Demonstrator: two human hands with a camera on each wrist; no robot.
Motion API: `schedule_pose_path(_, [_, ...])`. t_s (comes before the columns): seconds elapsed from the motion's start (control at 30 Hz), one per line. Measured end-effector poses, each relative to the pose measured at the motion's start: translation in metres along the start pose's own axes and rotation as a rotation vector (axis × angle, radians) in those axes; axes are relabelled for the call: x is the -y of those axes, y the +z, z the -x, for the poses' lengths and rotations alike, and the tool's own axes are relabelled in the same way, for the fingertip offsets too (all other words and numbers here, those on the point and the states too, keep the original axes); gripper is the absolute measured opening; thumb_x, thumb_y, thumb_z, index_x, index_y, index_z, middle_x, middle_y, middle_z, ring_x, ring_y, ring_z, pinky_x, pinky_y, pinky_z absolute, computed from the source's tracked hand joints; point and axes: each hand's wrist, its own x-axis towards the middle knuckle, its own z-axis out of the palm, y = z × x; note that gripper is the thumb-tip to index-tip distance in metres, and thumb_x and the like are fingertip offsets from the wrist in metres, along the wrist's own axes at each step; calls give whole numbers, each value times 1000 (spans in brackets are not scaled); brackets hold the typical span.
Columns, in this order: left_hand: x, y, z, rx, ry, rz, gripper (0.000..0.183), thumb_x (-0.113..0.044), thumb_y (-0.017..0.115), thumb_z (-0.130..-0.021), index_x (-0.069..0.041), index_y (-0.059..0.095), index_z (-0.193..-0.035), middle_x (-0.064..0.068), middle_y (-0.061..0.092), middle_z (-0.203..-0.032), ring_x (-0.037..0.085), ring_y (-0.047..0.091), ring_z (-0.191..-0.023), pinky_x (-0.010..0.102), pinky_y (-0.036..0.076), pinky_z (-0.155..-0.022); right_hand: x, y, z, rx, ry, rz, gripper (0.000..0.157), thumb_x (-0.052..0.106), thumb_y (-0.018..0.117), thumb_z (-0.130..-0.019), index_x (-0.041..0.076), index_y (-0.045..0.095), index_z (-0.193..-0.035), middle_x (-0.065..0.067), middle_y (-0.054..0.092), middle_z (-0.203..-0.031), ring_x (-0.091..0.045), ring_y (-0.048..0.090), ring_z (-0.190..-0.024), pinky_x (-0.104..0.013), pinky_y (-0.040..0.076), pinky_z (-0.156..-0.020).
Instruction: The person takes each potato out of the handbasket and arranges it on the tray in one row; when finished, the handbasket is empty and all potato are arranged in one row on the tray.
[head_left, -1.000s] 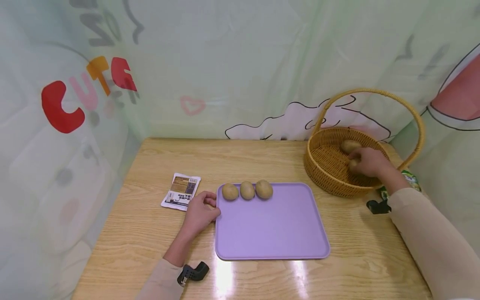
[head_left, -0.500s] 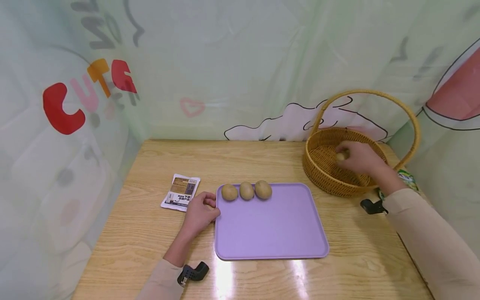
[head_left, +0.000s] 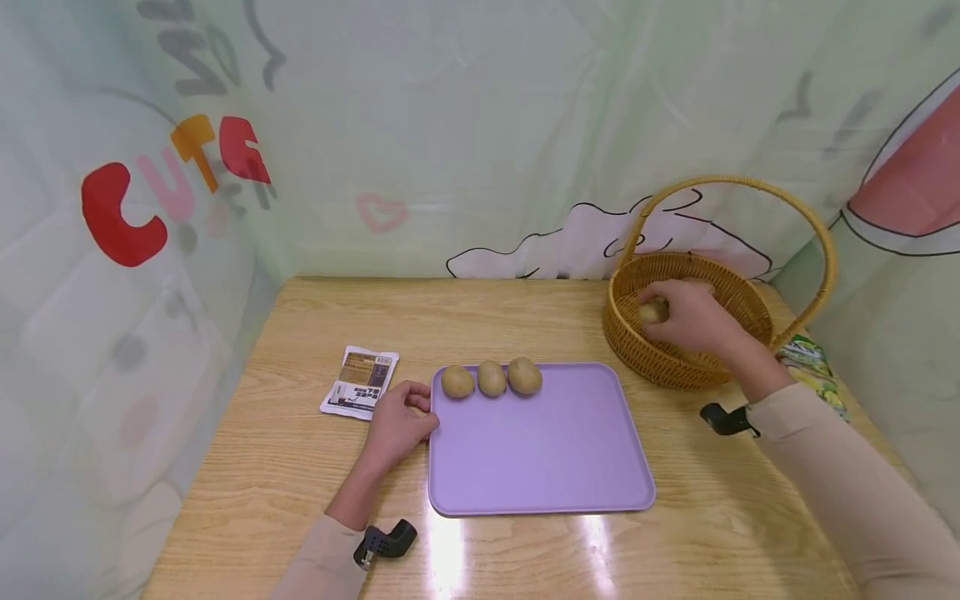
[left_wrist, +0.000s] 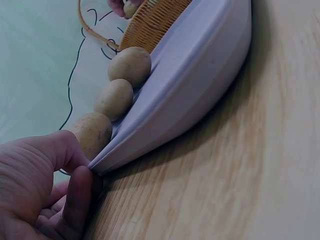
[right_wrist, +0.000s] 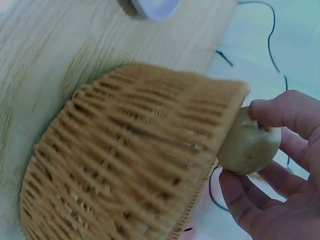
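My left hand pinches the left rim of a lilac tray between thumb and finger; the left wrist view shows this grip close up. Three potatoes, a left one, a middle one and a right one, lie in a row along the tray's far edge. My right hand grips another potato with thumb and fingers, at the left side of the wicker basket. In the right wrist view this potato is beside the basket's rim. The hand hides part of the basket's inside.
The basket's tall arched handle rises over its right side. A green packet lies behind the right forearm. Left of the tray is a white and brown packet. A printed curtain hangs behind the wooden table.
My right hand has moved left across the basket, with the potato in its fingers. My left hand stays at the tray rim, and the three potatoes in the row have kept their places.
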Motion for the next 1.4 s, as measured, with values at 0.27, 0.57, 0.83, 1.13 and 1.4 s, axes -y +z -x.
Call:
schedule_pose_path(0.27, [-1, 0, 0, -1, 7, 6, 37, 4, 67, -68, 0, 64, -104, 7, 61, -80, 13, 57, -55, 30, 55, -49, 23, 3, 3, -16, -46, -47, 38, 7, 74, -79, -2, 63, -114, -18, 62, -112, -30, 53, -99, -47, 46, -84])
schedule_pose_path(0.57, [-2, 1, 1, -2, 7, 0, 37, 4, 67, -67, 0, 64, -104, 7, 61, -80, 13, 57, -55, 29, 55, -49, 41, 13, 4, -13, -143, -32, 35, 5, 74, -78, 2, 65, -111, -16, 61, -112, -30, 55, -103, -48, 47, -86])
schedule_pose_path(0.83, [0, 1, 0, -1, 12, -13, 37, 4, 67, -67, 1, 64, -104, 7, 61, -80, 13, 57, -55, 28, 54, -49, 59, 33, 3, -4, -249, 10, 35, 5, 78, -74, 6, 66, -107, -10, 62, -104, -24, 52, -86, -40, 46, -75])
schedule_pose_path(1.13, [-1, 0, 0, 3, 4, -9, 36, 4, 67, -68, 0, 64, -104, 7, 61, -80, 13, 58, -56, 29, 55, -50, 72, 61, 0, 49, -301, -26, 36, 4, 79, -73, 7, 68, -107, -8, 63, -108, -22, 56, -94, -38, 50, -77])
schedule_pose_path(1.4, [0, 1, -1, 0, 10, -9, 36, 4, 67, -68, 0, 64, -104, 7, 61, -80, 13, 57, -56, 29, 55, -49, 79, 83, -1, 72, -338, -66, 36, 1, 75, -71, 5, 68, -106, -6, 65, -104, -23, 58, -96, -40, 50, -82])
